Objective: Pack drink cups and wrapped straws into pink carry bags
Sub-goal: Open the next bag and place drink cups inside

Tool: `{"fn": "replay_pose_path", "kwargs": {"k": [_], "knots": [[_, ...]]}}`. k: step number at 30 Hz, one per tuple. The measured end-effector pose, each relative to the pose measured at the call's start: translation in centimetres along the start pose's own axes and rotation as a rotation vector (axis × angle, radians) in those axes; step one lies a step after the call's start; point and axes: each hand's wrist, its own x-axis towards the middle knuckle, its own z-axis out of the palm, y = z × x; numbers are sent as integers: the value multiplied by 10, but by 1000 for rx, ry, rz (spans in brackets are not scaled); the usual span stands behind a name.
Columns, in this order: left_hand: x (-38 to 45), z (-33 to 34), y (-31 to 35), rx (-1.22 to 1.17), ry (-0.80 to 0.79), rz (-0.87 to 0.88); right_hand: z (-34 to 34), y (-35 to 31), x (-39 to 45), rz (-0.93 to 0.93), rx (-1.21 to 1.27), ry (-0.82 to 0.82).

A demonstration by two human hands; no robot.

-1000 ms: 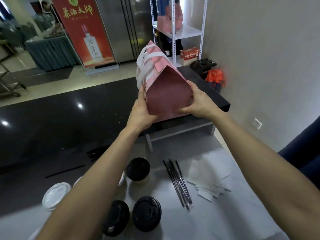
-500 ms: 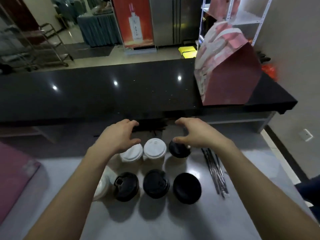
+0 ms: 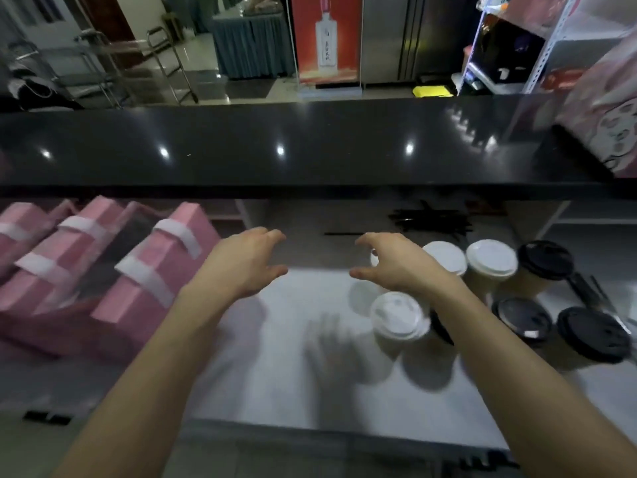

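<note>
My left hand point(image 3: 246, 262) and my right hand point(image 3: 396, 267) hover over the white worktop point(image 3: 275, 374), fingers loosely curved, holding nothing. Right of them stand several lidded cups: a white-lidded cup point(image 3: 400, 317) under my right wrist, two more white-lidded cups point(image 3: 491, 258) behind, and black-lidded cups point(image 3: 593, 336) further right. Flat pink carry bags point(image 3: 144, 270) with white handles lie stacked at the left. A filled pink bag point(image 3: 606, 108) stands on the black counter at the far right. Black wrapped straws point(image 3: 431, 219) lie under the counter's edge.
A glossy black counter point(image 3: 310, 146) runs across above the worktop. More straws point(image 3: 599, 298) lie at the right edge by the black-lidded cups. Beyond the counter are a red poster stand point(image 3: 325, 39), a metal shelf point(image 3: 537, 39) and trolleys.
The filled pink bag was set on the counter and released. Both hands dropped to the worktop, and the view swung left, bringing the flat pink bags into sight.
</note>
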Motion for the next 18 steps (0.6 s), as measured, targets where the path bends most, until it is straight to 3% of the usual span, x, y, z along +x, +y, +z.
{"fn": "replay_pose_path", "kwargs": {"k": [5,9,15,18], "knots": [[-38,-26,-82,-53,90,68,36,-92,12,2,12,-23],[-54,-43,-134,-117,167,5,60,-150,30,-44,32,10],[-79,-47,-204,-118,256,-129,80,-240,54,-147,226,250],[-82,-42,-230,-99,237,-134,80,-280,63,-129,121,325]]}}
